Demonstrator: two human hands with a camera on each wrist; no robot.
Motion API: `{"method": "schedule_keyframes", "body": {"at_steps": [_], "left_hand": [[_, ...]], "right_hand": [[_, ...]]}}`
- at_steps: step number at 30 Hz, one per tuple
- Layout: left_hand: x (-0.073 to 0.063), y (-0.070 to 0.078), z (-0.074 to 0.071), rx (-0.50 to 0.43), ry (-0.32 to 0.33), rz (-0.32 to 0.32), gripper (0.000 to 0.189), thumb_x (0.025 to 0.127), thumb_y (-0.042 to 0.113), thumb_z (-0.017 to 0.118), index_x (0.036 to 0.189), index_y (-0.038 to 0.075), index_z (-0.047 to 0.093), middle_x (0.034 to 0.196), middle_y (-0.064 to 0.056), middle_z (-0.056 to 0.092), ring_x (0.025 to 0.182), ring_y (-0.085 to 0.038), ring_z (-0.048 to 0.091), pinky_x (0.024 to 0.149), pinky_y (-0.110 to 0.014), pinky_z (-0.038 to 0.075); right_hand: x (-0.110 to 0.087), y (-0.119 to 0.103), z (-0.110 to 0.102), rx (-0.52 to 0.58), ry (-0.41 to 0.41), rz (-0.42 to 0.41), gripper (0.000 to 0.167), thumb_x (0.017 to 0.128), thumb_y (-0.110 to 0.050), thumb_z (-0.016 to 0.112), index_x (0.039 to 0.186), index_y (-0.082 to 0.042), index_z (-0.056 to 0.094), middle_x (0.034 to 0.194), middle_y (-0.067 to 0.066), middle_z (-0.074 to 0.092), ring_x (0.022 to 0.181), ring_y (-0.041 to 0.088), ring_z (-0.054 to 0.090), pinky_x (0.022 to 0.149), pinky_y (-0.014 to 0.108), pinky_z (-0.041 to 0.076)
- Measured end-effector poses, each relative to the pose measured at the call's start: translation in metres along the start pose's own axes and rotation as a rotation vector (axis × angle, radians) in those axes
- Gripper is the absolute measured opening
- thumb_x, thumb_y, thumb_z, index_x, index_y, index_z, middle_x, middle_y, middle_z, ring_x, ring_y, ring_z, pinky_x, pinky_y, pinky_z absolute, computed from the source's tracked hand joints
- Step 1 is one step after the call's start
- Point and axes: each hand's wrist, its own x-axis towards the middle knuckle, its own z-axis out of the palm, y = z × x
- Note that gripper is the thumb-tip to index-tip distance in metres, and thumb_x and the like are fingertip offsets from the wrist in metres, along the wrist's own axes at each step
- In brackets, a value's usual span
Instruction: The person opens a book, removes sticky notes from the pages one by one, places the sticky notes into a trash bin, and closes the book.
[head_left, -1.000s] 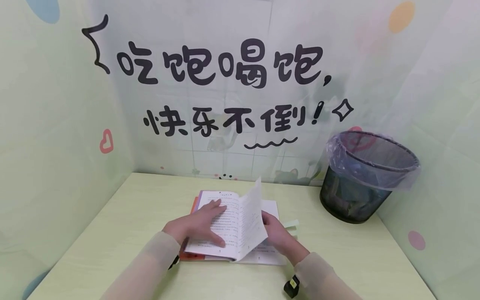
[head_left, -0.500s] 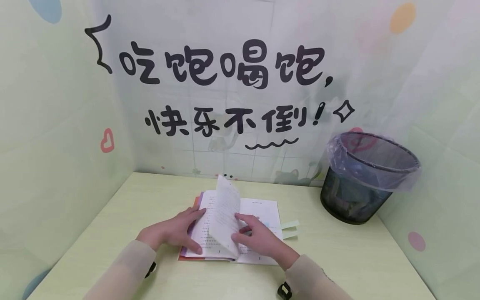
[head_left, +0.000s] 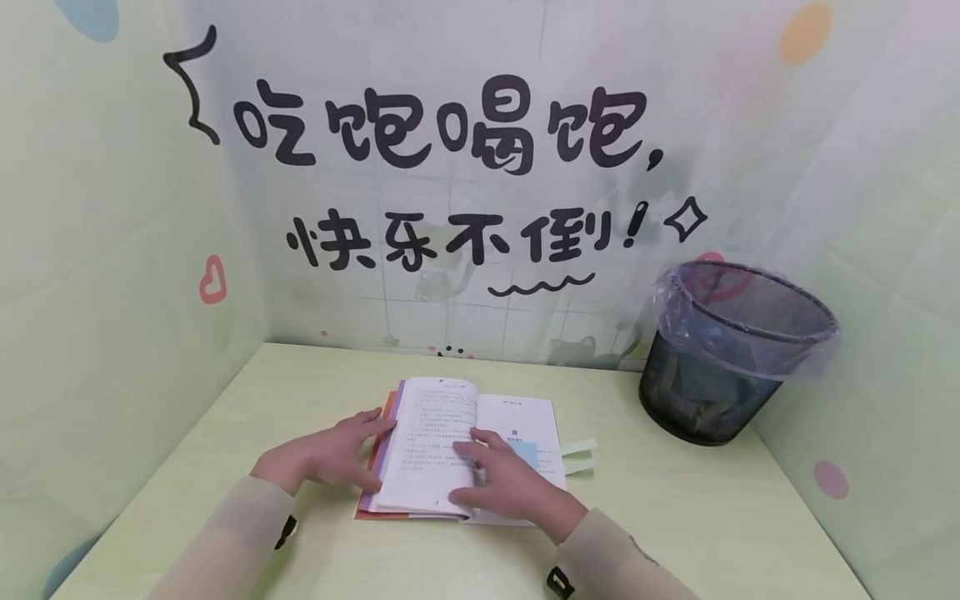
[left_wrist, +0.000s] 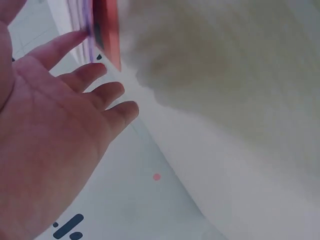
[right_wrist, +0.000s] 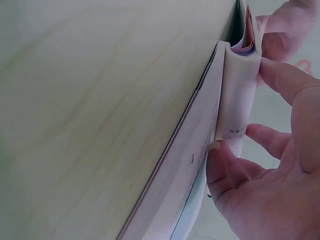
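Note:
An open book (head_left: 431,442) lies on the table, its left pages over a purple and orange edge. At its left side, my left hand (head_left: 330,454) touches the edge with spread fingers; in the left wrist view this hand (left_wrist: 55,120) has its index fingertip against the book's side (left_wrist: 107,30). My right hand (head_left: 513,483) reaches over the right page, fingertips resting on the left page close to the spine. The right wrist view has the right hand (right_wrist: 265,180) with loosely bent fingers touching the curved page (right_wrist: 240,90). A blue sticky note (head_left: 527,453) is on the right page, partly covered.
Pale green tabs (head_left: 579,468) stick out of the book's right side. A black mesh bin (head_left: 697,392) with a clear liner stands at the back right of the light wooden table (head_left: 420,567). A printed curtain (head_left: 450,321) closes off the back.
The page that stood upright has turned over to the left and lies flat. My right hand moved left with it, then to the spine. My left hand slid left to the book's edge.

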Motion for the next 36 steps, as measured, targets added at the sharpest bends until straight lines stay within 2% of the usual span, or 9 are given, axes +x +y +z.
{"method": "schedule_keyframes", "body": {"at_steps": [4,7,9,17,21,28,36], "left_hand": [[0.001,0.005,-0.010,-0.006,0.051,0.035,0.078,0.094,0.022,0.083,0.164,0.008,0.051,0.178,-0.028,0.028,0.164,-0.056,0.025,0.129,-0.076,0.029],[0.006,0.014,-0.012,-0.029,0.091,0.080,0.075,0.097,0.023,0.081,0.164,0.006,0.051,0.177,-0.026,0.033,0.164,-0.053,0.028,0.131,-0.073,0.029],[0.011,0.023,-0.012,-0.042,0.094,0.104,0.077,0.097,0.026,0.081,0.165,0.008,0.050,0.178,-0.023,0.033,0.165,-0.051,0.027,0.132,-0.071,0.028],[0.037,0.059,0.005,-0.044,0.028,0.165,0.086,0.093,0.036,0.088,0.167,0.018,0.049,0.180,-0.014,0.034,0.168,-0.042,0.029,0.132,-0.069,0.031],[0.048,0.071,0.015,-0.031,-0.014,0.182,0.093,0.091,0.039,0.090,0.170,0.021,0.045,0.183,-0.010,0.028,0.170,-0.038,0.024,0.136,-0.065,0.026],[0.056,0.081,0.027,0.059,-0.061,0.185,0.113,0.085,0.055,0.091,0.174,0.017,0.034,0.186,-0.006,0.018,0.173,-0.039,0.013,0.137,-0.067,0.020],[0.058,0.086,0.030,0.069,-0.073,0.148,0.117,0.084,0.060,0.089,0.175,0.018,0.029,0.186,-0.004,0.019,0.173,-0.035,0.018,0.138,-0.064,0.021]], "right_hand": [[0.000,-0.003,0.001,-0.044,-0.006,0.011,0.078,0.093,-0.043,0.087,0.160,-0.018,0.058,0.178,0.013,0.036,0.159,0.040,0.045,0.127,0.058,0.045],[0.000,-0.003,0.003,-0.086,-0.007,0.010,0.077,0.093,-0.043,0.087,0.160,-0.019,0.058,0.177,0.014,0.036,0.159,0.040,0.044,0.126,0.057,0.046],[0.000,-0.002,0.004,-0.111,-0.004,0.006,0.076,0.093,-0.044,0.087,0.160,-0.019,0.059,0.177,0.013,0.037,0.159,0.040,0.045,0.125,0.057,0.047],[-0.002,-0.001,0.004,-0.147,-0.001,-0.026,0.076,0.095,-0.047,0.084,0.161,-0.019,0.057,0.177,0.015,0.036,0.159,0.041,0.044,0.124,0.058,0.048],[-0.004,-0.002,0.003,-0.155,-0.001,-0.054,0.075,0.096,-0.045,0.083,0.161,-0.018,0.056,0.177,0.016,0.036,0.159,0.043,0.043,0.124,0.060,0.048],[-0.006,-0.001,0.004,-0.138,-0.004,-0.084,0.074,0.098,-0.044,0.082,0.161,-0.016,0.056,0.177,0.018,0.036,0.161,0.043,0.040,0.125,0.061,0.046],[-0.006,0.004,0.003,-0.103,-0.014,-0.082,0.072,0.099,-0.043,0.080,0.161,-0.016,0.056,0.178,0.016,0.035,0.161,0.043,0.040,0.126,0.061,0.045]]}}
